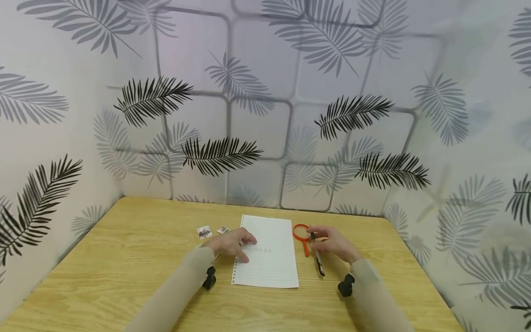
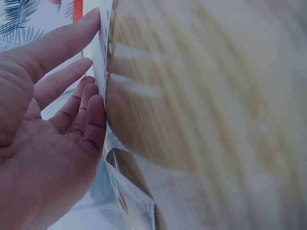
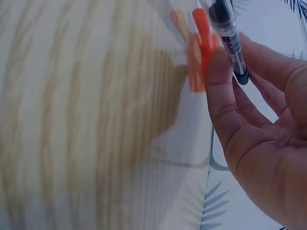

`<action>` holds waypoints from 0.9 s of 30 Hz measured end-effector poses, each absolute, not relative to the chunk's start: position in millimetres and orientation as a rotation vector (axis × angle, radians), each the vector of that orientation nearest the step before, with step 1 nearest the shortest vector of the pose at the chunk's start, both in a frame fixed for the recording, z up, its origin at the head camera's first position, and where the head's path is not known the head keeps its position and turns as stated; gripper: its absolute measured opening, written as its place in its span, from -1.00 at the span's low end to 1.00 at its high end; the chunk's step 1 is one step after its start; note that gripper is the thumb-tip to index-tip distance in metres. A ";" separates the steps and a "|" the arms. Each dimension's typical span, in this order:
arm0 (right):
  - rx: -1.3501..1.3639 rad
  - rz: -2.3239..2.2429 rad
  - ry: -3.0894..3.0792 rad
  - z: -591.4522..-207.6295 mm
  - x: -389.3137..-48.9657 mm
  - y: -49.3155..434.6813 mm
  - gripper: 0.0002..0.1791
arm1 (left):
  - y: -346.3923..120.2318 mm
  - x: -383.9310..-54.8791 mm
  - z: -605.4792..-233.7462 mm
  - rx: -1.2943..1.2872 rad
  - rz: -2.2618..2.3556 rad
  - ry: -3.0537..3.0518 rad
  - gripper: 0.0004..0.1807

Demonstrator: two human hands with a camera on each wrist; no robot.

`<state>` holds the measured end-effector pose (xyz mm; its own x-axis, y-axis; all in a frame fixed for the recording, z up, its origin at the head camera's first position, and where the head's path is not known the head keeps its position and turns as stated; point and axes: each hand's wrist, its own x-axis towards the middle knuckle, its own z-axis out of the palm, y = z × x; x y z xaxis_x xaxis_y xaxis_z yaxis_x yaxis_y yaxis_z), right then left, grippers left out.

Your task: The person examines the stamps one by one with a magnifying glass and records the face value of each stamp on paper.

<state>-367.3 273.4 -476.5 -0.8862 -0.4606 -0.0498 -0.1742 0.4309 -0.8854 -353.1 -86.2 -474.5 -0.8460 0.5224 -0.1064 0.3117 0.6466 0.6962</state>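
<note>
Pale walls printed with grey and black fronds close in the far side and both flanks of my space, and in front of them spreads the wood-grained table, its back edge near the wall. Ahead of me lies a lined sheet, its punched edge to my left and its long axis running away from me. My left hand reaches in over that punched edge, fingers parted and tips resting on the paper, gripping nothing. My right hand is beyond the sheet's other edge, fingers and thumb brought together on a pen with only its slim barrel between them. Between sheet and pen, just beside both, an orange magnifying glass lies flat, ring away from me, handle toward me. The pen is right at my right fingertips, well apart from my left hand; its long axis points mostly toward me, its near end swung slightly rightward, and the sheet is to its left, past the magnifier. I cannot tell whether that near end touches the wood. Smallest are two printed paper pieces beyond my left wrist, and faint marks midway down the sheet.
</note>
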 end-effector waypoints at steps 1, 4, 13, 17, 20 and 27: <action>-0.550 -1.420 2.416 -477.0 -367.2 274.7 -0.41 | -86.6 -353.0 -475.1 0.664 1.005 2.570 -0.40; -0.553 -1.368 2.477 -478.2 -367.7 277.8 -0.43 | -88.0 -352.3 -475.2 0.654 1.012 2.570 -0.40; -0.546 -1.345 2.522 -482.0 -369.8 293.7 -0.40 | -88.1 -351.6 -475.4 0.684 0.994 2.560 -0.39; -0.521 -1.351 2.527 -482.7 -369.2 299.8 -0.41 | -87.4 -352.4 -477.7 0.675 0.998 2.563 -0.39; -0.501 -1.334 2.541 -481.6 -369.7 302.8 -0.41 | -87.1 -353.7 -478.7 0.678 1.003 2.566 -0.39; -0.462 -1.312 2.535 -479.0 -371.1 307.4 -0.40 | -87.8 -354.9 -478.9 0.653 1.000 2.569 -0.39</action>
<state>-371.1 307.4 -479.0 -0.9185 -0.3882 -0.0749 -0.1630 0.5446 -0.8227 -354.9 -87.8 -478.9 -0.8489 0.5155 -0.1166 0.3008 0.6527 0.6953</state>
